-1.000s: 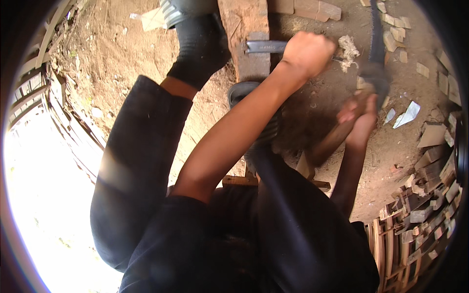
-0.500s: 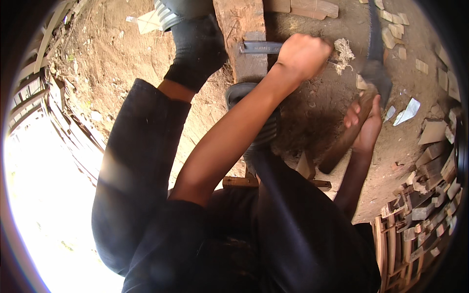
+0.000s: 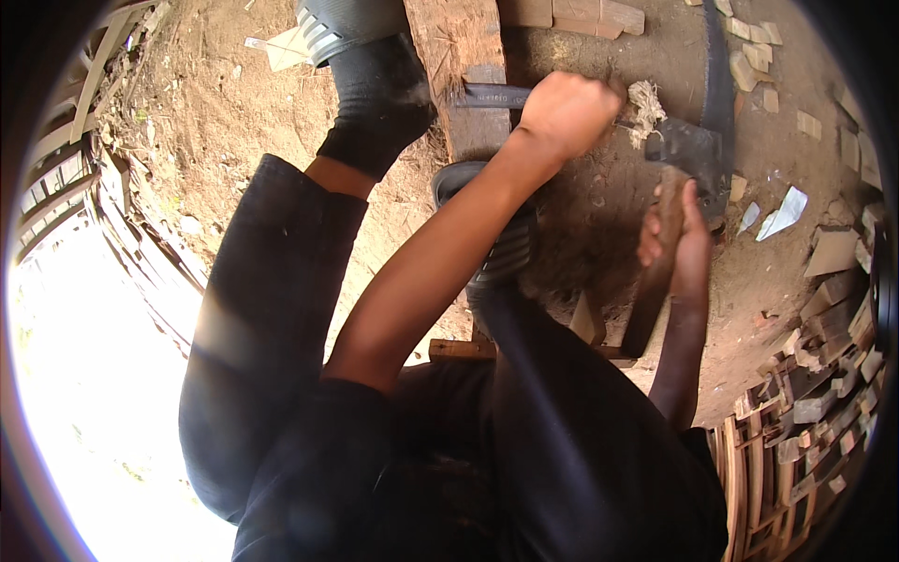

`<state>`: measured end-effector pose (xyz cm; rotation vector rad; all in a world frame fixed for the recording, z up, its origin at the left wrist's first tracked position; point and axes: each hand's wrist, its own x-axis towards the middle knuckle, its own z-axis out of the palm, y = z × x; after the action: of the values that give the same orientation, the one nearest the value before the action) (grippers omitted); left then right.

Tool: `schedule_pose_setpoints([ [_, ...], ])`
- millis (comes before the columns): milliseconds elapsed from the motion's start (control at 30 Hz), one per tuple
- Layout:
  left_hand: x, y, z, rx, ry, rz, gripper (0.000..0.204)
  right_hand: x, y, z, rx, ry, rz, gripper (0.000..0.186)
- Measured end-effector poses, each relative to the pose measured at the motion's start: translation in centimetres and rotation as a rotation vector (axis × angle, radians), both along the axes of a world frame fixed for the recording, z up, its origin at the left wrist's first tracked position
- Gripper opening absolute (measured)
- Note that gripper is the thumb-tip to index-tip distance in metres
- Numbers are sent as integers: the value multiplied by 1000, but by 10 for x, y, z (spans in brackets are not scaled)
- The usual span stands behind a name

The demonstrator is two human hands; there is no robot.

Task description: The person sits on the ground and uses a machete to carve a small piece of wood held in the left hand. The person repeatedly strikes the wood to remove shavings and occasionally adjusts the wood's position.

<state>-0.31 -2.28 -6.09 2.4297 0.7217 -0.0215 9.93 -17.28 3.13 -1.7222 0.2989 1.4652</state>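
Observation:
Across the reddish wooden beam [image 3: 459,42] lies the flat steel blade of a chisel [image 3: 494,96], its tip end on the wood. My left hand [image 3: 568,114] is closed round its handle, whose battered, frayed top sticks out on the right. My right hand [image 3: 682,229] grips the wooden handle of an axe-like tool [image 3: 653,295]. Its dark metal head, slightly blurred, is close to the frayed top; whether they touch I cannot tell. One sandalled foot [image 3: 346,28] is left of the beam, the other at its near end.
A long dark saw blade [image 3: 718,70] lies on the dirt beyond the axe-like tool. Small wood offcuts [image 3: 749,66] are scattered at the far right, with a heap of blocks [image 3: 824,347] at the right. Pale shards [image 3: 782,214] lie nearby. Wooden slats [image 3: 94,84] line the left.
The head of the axe-like tool has swung left, close to the chisel's frayed top. My left hand and the chisel have shifted slightly left.

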Motion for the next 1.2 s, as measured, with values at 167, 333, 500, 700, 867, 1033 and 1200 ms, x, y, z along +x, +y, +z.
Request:
schedule_pose_setpoints([
  [167,6,4,0,30,6,-3,18,12,0,-26,230,-37,-430,46],
  [333,-12,13,-3,25,-1,77,21,-9,-2,-6,62,119,-1,46],
  [500,-4,16,27,21,-138,159,15,-19,-2,-23,119,196,-181,45],
  [700,11,2,58,-68,-179,93,19,-17,-24,-25,91,185,-220,42],
  [867,13,13,49,-26,-197,115,18,16,-33,-21,216,86,-320,41],
  [1033,17,12,30,-7,-141,80,20,27,-8,7,364,-79,-356,40],
  [1200,10,15,26,-7,-126,92,20,-12,22,27,145,-146,-43,44],
])
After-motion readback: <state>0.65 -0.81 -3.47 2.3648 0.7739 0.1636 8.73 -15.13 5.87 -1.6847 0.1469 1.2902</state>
